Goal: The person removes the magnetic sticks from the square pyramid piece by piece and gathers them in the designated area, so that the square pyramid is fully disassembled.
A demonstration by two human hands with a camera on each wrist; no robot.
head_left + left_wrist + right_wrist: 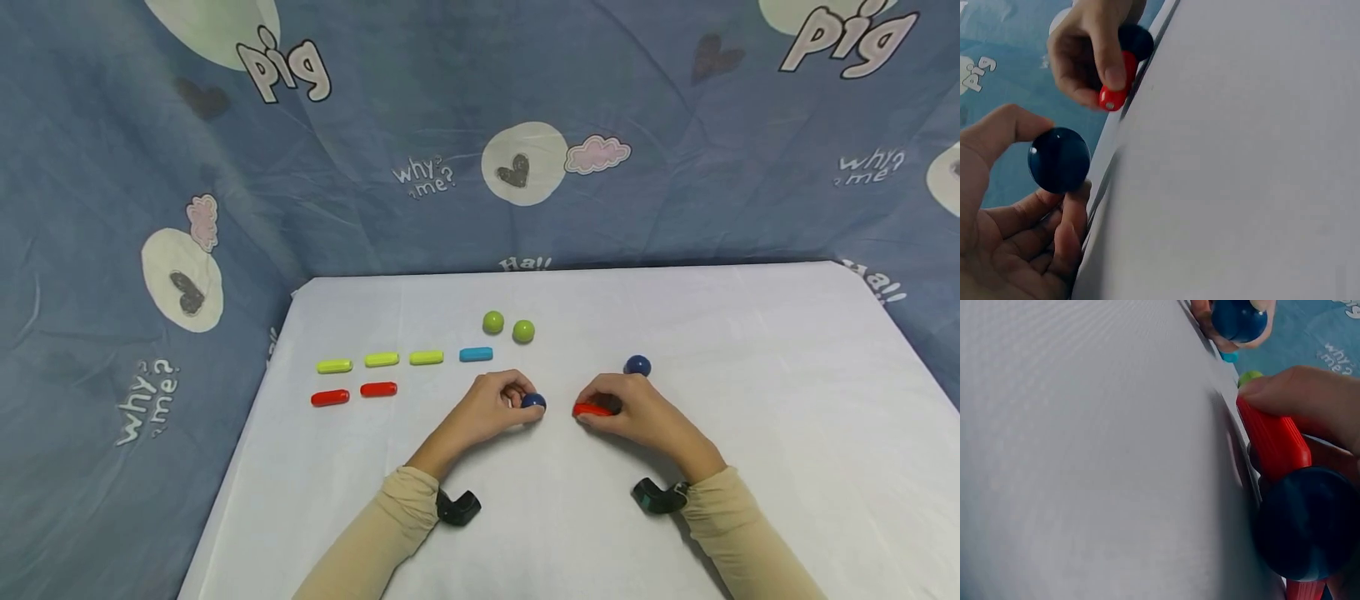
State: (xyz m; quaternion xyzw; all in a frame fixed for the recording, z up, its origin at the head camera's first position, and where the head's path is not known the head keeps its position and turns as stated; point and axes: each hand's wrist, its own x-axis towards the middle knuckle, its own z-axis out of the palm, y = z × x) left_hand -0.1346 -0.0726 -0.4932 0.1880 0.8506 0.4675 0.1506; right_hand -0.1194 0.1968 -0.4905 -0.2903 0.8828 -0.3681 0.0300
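Note:
My left hand (495,404) pinches a dark blue ball (1059,160) between thumb and fingertips, held close over the white table. Facing it, my right hand (626,404) grips a red stick (1275,437) by thumb and fingers, its free end pointing toward the left hand. A dark blue ball (1307,523) sits against the stick's other end. Beyond that ball a second red piece (1305,590) shows in the right wrist view, mostly hidden. In the head view another dark blue ball (637,365) peeks out behind the right hand's knuckles.
On the table (750,333), several yellow-green sticks (382,359) and a light blue stick (476,354) lie in a row at left. Two red sticks (378,389) lie nearer. Two green balls (523,332) rest farther back. A patterned blue cloth (450,100) hangs behind.

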